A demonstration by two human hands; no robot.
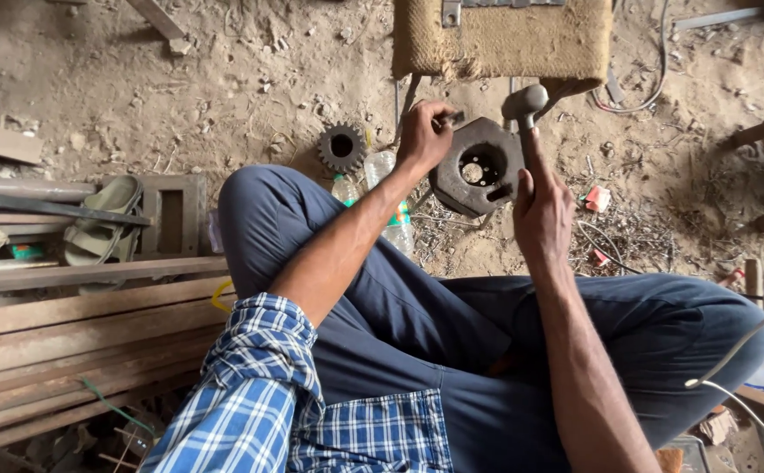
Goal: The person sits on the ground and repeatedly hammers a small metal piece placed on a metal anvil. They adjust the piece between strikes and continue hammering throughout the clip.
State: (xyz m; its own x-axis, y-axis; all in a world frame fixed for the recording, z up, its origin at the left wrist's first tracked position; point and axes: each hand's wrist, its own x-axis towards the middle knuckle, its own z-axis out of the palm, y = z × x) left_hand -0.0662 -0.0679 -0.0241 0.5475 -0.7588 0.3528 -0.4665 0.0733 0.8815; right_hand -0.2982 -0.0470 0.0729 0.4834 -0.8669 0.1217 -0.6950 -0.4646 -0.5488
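My left hand [423,136] is closed around a short dark metal rod, a punch or chisel [452,116], and holds its tip against the upper left edge of a dark octagonal metal part [477,166] with a round hole in its middle. My right hand [541,210] grips the handle of a hammer [523,105], whose grey head hangs just above the part's upper right edge. The part rests on the dirt floor in front of my crossed legs in dark blue trousers.
A rusty gear [342,146] lies on the dirt left of the part, with plastic bottles [382,175] by my knee. A burlap-covered seat [503,39] stands behind. Wooden planks [75,342] and green sandals [102,219] lie at left; wire scraps [627,236] litter the right.
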